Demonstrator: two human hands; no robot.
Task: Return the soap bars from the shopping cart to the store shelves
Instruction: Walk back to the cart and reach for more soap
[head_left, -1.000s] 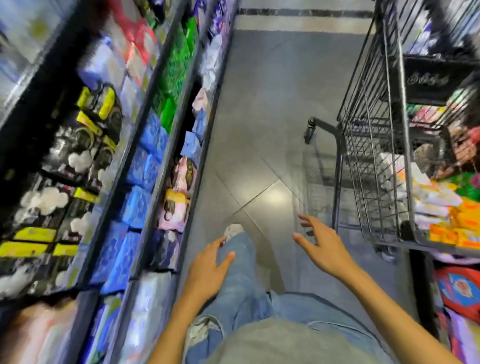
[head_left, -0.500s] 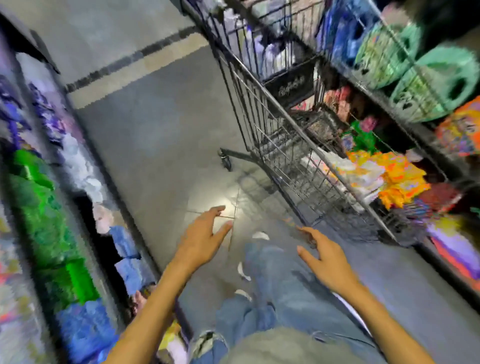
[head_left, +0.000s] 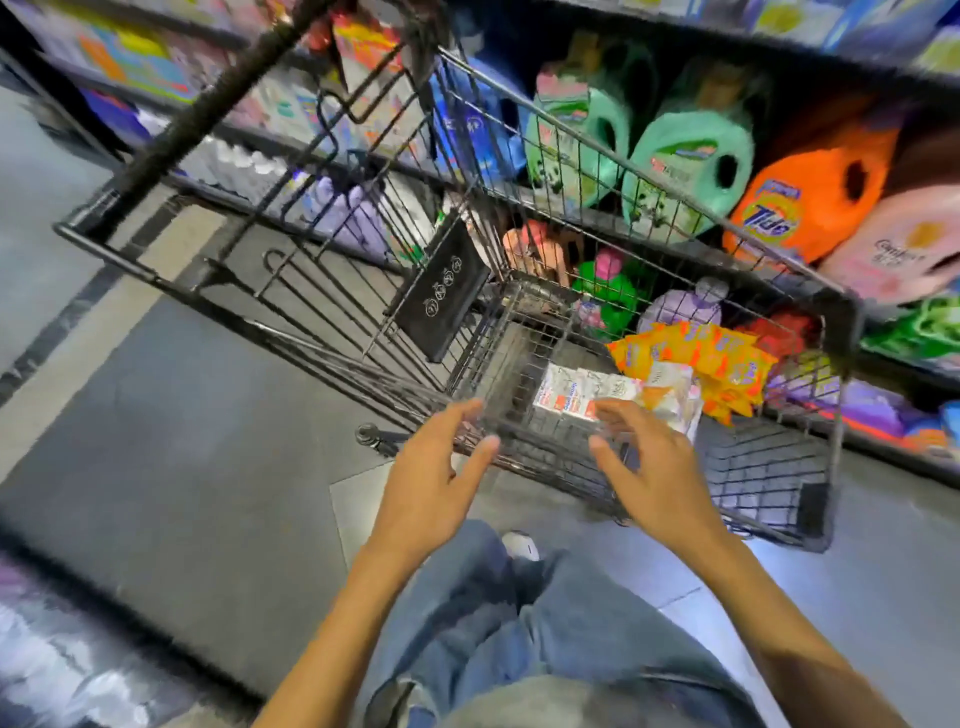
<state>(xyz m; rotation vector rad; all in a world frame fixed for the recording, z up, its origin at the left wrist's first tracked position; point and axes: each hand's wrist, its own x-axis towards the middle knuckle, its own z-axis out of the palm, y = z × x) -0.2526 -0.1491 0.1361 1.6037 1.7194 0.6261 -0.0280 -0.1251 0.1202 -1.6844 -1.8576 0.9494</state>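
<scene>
A black wire shopping cart (head_left: 291, 332) stands straight ahead of me. In its basket lie white soap bar boxes (head_left: 563, 392) and a heap of orange and yellow soap packs (head_left: 696, 353). My left hand (head_left: 431, 483) reaches toward the near side of the cart with fingers spread and holds nothing. My right hand (head_left: 654, 467) hovers in front of the cart's near wall, just below the white boxes, fingers loosely bent and empty.
Behind the cart a shelf carries green detergent jugs (head_left: 691, 156), an orange Tide jug (head_left: 810, 192) and a pink bottle (head_left: 904, 244). A blurred shelf edge (head_left: 78, 649) runs along the lower left. Grey tiled floor (head_left: 171, 441) lies between them.
My view has swung right from the left-hand shelves to face the cart. Both hands have risen and moved forward toward the cart's basket.
</scene>
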